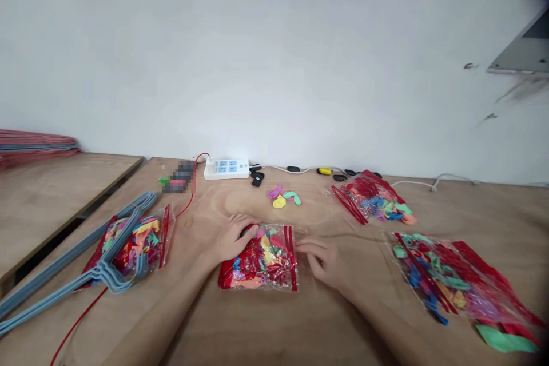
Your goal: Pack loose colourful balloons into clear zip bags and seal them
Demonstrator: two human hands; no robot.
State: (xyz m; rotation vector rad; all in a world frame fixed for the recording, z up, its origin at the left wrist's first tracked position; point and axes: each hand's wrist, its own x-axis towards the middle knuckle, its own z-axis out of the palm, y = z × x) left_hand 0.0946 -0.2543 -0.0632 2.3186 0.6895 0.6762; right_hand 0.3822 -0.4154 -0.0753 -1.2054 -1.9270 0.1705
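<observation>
A clear plastic bag with red bands [271,260], full of colourful uninflated balloons, lies flat on the wooden table in front of me. My left hand [235,237] rests at its upper left corner, fingers stretched and thumb lying on the plastic. At the bag's right edge is my right hand [319,260], its fingers extended toward the red strip and thumb apart; I cannot tell whether the fingertips touch the plastic. Just beyond the bag are three loose balloons: a purple one [275,191], a yellow one [279,202] and a green one [293,197].
Blue hangers [115,246] lie over another balloon bag [148,234] at left. Two more balloon bags, one farther back [364,194] and one nearer [463,274], lie at right with balloons spilling out. A white power strip [227,169] and cables run along the wall.
</observation>
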